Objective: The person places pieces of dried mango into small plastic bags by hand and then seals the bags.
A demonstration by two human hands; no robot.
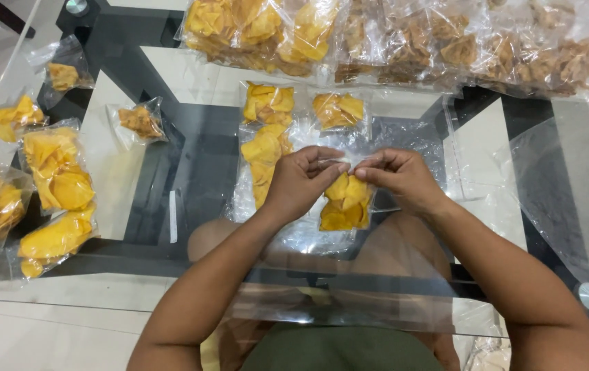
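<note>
A small clear bag of yellow chips [347,203] is held up over the middle of the glass table [136,288], gripped at its top edge by both hands. The left hand [299,180] is closed on the left part of the bag's mouth, thumb and forefinger pinched together, and the right hand [403,177] is pinched in the same way on the right part, so that the fingertips of the two hands nearly meet at the top of the bag. The bag hangs directly below the fingers, toward the person; its long axis runs from the pinched mouth down to the chip-filled bottom, roughly upright in the view and tilted a little leftward at the foot. Neither hand is clearly nearer, as the mouth is shared between them at the midline. Just behind and to the left of the held bag, other filled bags of yellow chips [268,130] lie flat on the glass, with one more bag [338,110] beside them. At the far edge a row of larger packed bags [391,41] is laid out, yellow on the left and browner to the right. Along the left edge more filled bags [57,178] are spread, and empty clear plastic bags [562,185] lie to the right.
</note>
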